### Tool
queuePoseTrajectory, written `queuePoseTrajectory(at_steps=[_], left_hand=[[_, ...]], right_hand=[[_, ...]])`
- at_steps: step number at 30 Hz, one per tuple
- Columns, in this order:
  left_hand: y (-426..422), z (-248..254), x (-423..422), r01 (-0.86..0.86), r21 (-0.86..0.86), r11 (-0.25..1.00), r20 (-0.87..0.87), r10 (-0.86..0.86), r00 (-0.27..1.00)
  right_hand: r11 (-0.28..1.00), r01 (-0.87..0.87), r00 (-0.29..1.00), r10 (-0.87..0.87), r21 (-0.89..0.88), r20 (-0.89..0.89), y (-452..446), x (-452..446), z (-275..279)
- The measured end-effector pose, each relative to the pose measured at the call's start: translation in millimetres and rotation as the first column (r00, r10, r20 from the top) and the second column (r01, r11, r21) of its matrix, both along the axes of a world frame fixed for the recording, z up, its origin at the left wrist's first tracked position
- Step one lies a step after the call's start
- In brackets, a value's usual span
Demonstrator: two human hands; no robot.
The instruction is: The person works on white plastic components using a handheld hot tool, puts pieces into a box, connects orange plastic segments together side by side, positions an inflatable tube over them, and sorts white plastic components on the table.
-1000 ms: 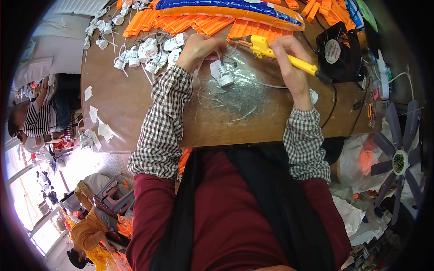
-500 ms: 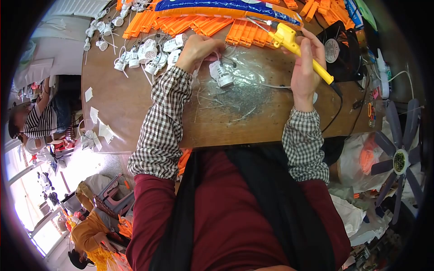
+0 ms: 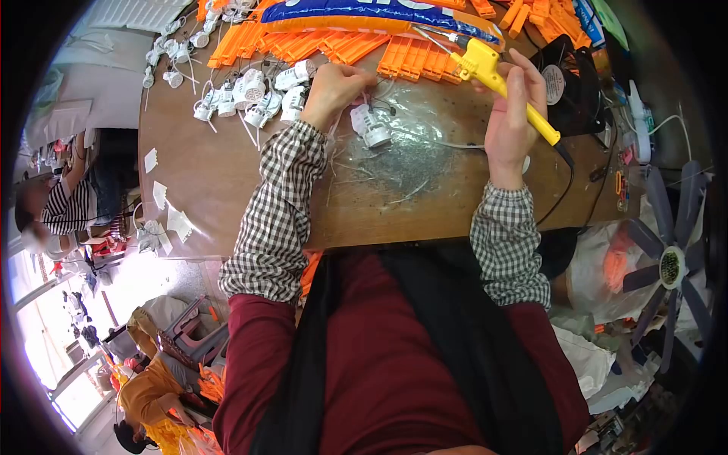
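My left hand [image 3: 337, 89] is closed in a pinch at the upper middle of the table, on a thin wire or cable beside a white plug-like unit [image 3: 369, 127]. That unit lies on a clear plastic sheet [image 3: 425, 114] strewn with small wire scraps. My right hand [image 3: 517, 114] grips a yellow soldering iron [image 3: 483, 64]. Its tip points up and left, over the orange pieces [image 3: 419, 58] and near the blue and orange bag, away from my left hand. What exactly my left fingertips pinch is too small to make out.
Several white units [image 3: 249, 89] lie left of my left hand. A blue and orange bag [image 3: 364, 17] crosses the far side. A black fan [image 3: 565, 83] stands at the right, a larger grey fan [image 3: 670, 267] beyond the table. Two other people [image 3: 148, 394] are at the left.
My right hand has drawn the yellow iron up and to the right, away from my left hand. My left hand has stayed nearly in place beside the white unit.
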State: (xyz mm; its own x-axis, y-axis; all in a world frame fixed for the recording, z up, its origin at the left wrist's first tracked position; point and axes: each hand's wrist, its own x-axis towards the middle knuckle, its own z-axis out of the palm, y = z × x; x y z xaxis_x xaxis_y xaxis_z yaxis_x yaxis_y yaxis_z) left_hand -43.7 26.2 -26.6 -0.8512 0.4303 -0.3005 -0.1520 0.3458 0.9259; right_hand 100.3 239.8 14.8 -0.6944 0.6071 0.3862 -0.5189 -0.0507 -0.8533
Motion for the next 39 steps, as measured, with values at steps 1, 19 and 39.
queuePoseTrajectory(at_steps=[1, 19, 39], left_hand=[[0, -2, 3, 0.001, 0.001, 1.0, -0.002, -0.001, 1.0], [-9, 16, 59, -0.456, -0.299, 0.838, -0.903, -0.094, 0.419], [137, 6, 123, 0.543, -0.446, 0.711, -0.725, -0.643, 0.246]], right_hand=[[1.0, 0.01, 1.0, -0.01, -0.004, -0.016, 0, 0, 0], [0.987, 0.061, 0.994, -0.073, -0.147, -0.082, 9, 16, 7], [0.949, 0.291, 0.94, -0.307, -0.122, -0.148, 31, 72, 45]])
